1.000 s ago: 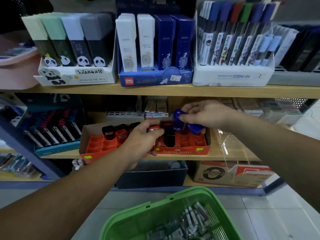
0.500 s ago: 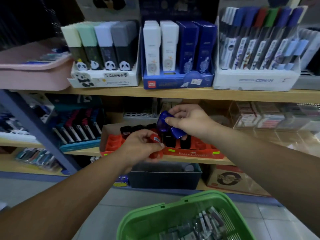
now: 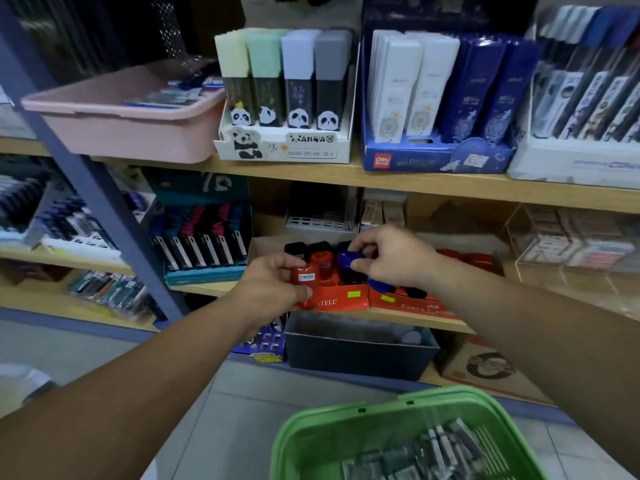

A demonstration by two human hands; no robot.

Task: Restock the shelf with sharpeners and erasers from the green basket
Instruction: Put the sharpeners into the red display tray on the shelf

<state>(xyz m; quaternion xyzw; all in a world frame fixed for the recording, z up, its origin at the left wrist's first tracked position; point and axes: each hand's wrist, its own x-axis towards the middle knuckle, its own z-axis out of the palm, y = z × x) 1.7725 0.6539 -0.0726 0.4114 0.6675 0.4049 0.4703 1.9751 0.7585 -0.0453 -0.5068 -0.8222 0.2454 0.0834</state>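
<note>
On the middle shelf lies a red Faber-Castell display tray with black sharpeners in its back slots. My left hand grips a red sharpeners pack with a white label at the tray's front left. To its right, my right hand pinches blue sharpeners, one more blue piece showing below the palm. The green basket sits low at the front, holding several grey wrapped erasers.
A pink bin, panda lead boxes and blue Deli boxes fill the upper shelf. A blue-grey shelf post slants at the left. A dark bin stands under the tray, clear boxes to the right.
The view has swung left and moved closer. My right hand has lowered the blue sharpeners toward the tray, close beside my left hand, which still grips the red one.
</note>
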